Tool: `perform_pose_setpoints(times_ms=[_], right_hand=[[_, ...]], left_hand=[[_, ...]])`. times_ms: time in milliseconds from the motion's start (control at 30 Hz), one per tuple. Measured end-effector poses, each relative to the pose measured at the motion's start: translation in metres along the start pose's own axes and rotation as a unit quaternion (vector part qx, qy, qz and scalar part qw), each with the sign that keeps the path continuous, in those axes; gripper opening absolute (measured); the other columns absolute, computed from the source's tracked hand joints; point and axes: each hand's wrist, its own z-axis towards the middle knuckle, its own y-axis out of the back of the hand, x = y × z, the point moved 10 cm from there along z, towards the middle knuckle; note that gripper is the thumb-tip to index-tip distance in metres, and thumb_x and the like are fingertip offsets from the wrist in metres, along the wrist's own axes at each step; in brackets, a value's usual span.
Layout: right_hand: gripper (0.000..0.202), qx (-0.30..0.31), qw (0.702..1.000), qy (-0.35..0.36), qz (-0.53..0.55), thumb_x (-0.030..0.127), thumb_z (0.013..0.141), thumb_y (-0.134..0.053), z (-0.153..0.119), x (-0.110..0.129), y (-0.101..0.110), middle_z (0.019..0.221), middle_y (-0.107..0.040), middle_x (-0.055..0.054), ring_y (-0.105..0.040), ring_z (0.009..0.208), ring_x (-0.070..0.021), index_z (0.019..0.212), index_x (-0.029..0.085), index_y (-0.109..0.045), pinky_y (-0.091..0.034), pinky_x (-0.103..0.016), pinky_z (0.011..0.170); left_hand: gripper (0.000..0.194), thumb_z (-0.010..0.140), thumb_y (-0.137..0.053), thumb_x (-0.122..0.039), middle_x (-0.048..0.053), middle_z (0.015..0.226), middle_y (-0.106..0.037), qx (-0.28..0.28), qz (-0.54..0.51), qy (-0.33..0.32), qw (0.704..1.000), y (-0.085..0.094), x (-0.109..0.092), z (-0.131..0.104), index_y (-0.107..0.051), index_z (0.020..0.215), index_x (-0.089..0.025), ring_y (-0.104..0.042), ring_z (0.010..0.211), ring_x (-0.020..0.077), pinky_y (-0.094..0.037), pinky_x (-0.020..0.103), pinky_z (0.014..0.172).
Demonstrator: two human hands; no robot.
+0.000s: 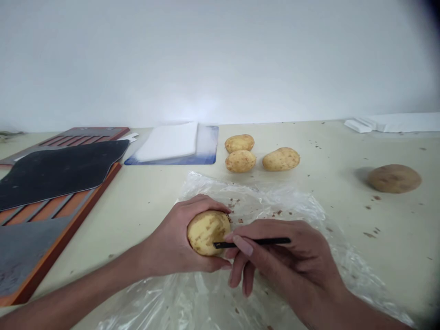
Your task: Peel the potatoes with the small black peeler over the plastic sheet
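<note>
A partly peeled potato (205,231), pale yellow with brown patches, is in my left hand (177,238), whose fingers and thumb curl round its sides. My right hand (285,261) pinches a thin black tool (268,241) between thumb and fingers. The tool's left tip touches the lower right of the potato's face. Both hands are over a clear plastic sheet (206,298) on the pale table, with brown peel scraps lying on it.
Three light potatoes (281,159) sit behind the sheet. A browner potato (394,178) lies at the right, near loose scraps. White cloth (168,141) rests on a blue-edged board (207,144). A black mat (65,169) covers part of orange-and-grey panels (20,256) at left. White strips (405,123) lie back right.
</note>
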Motion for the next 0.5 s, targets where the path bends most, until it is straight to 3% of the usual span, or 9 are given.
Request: perform_pose_setpoints(times_ms=[200, 333, 500], right_hand=[[0.021, 0.048, 0.981, 0.09, -0.166, 0.016, 0.101, -0.059, 0.007, 0.024, -0.019, 0.073, -0.076, -0.008, -0.072, 0.06, -0.0152, 0.099, 0.011, -0.079, -0.062, -0.024, 0.06], [0.019, 0.023, 0.97, 0.144, -0.194, 0.009, 0.098, -0.06, 0.006, 0.037, -0.009, 0.075, -0.076, -0.006, -0.072, 0.062, -0.0127, 0.099, 0.013, -0.079, -0.061, -0.021, 0.063], [0.02, -0.009, 0.974, 0.122, -0.191, 0.012, 0.1, -0.061, 0.004, 0.035, 0.003, 0.078, -0.076, -0.001, -0.073, 0.065, -0.0122, 0.103, 0.021, -0.078, -0.063, -0.021, 0.063]], left_hand=[[0.06, 0.057, -0.089, -0.029, -0.001, 0.108, -0.074, -0.014, -0.007, -0.001, 1.0, -0.001, -0.001, 0.001, -0.071, 0.114, -0.027, -0.071, 0.094, 0.0165, -0.059, 0.024, 0.078], [0.058, 0.06, -0.086, -0.026, -0.002, 0.107, -0.074, -0.022, 0.004, 0.003, 1.0, -0.001, 0.001, 0.0, -0.069, 0.116, -0.027, -0.072, 0.091, 0.0155, -0.058, 0.023, 0.074], [0.059, 0.059, -0.089, -0.031, -0.001, 0.106, -0.074, -0.022, 0.019, -0.006, 1.0, -0.001, 0.001, 0.0, -0.069, 0.114, -0.026, -0.071, 0.094, 0.0174, -0.059, 0.026, 0.08]])
